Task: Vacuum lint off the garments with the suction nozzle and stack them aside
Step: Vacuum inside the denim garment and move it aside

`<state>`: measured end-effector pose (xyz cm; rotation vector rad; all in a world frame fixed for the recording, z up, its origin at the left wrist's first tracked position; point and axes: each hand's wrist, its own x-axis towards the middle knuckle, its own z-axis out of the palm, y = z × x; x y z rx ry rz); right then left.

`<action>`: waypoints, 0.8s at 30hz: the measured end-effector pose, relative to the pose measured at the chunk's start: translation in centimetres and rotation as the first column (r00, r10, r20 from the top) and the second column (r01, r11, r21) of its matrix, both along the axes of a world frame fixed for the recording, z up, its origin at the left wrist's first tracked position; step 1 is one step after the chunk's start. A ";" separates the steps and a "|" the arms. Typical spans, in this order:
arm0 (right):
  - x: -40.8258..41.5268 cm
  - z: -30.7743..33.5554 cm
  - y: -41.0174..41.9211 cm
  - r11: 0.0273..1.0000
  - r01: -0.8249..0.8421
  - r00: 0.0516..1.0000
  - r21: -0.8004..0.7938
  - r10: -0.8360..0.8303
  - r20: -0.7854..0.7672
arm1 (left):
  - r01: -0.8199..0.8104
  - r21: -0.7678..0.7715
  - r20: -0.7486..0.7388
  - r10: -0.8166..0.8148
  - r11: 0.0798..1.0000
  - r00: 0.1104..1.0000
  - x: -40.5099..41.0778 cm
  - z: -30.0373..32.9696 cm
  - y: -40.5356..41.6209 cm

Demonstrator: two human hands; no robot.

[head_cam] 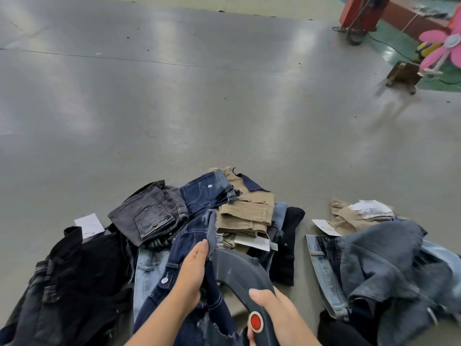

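The left hand (193, 272) lay with fingers straight and pressed together, flat against the dark blue jeans (192, 248), steadying a frayed hem at the fingertips. The right hand (277, 310) was curled round the handle of the suction nozzle (239, 273), thumb on top just above a red button (255, 321). The nozzle's dark grey head met the frayed denim beside the left fingertips. The jeans lay on the grey floor (174, 108), in front of a pile of folded garments (224, 211); a looser heap (381, 260) sat to the right.
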<state>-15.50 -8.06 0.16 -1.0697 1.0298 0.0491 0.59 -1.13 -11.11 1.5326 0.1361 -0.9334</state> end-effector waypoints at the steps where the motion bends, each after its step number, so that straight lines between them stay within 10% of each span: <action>1: 0.1 -0.3 0.2 1.000 -0.008 1.000 -0.009 0.008 -0.001 | -0.004 -0.027 -0.028 0.003 1.000 1.000 -0.4 0.2 0.1; 18: 0.1 1.7 -5.7 0.956 0.293 0.952 0.008 -0.293 0.087 | -0.095 -0.200 -0.261 0.041 0.975 0.964 -2.9 0.0 1.8; 24: -0.7 1.3 -3.4 0.999 0.043 0.994 0.028 -0.046 0.101 | -0.108 -0.188 -0.207 0.068 0.976 0.976 -2.6 1.0 1.1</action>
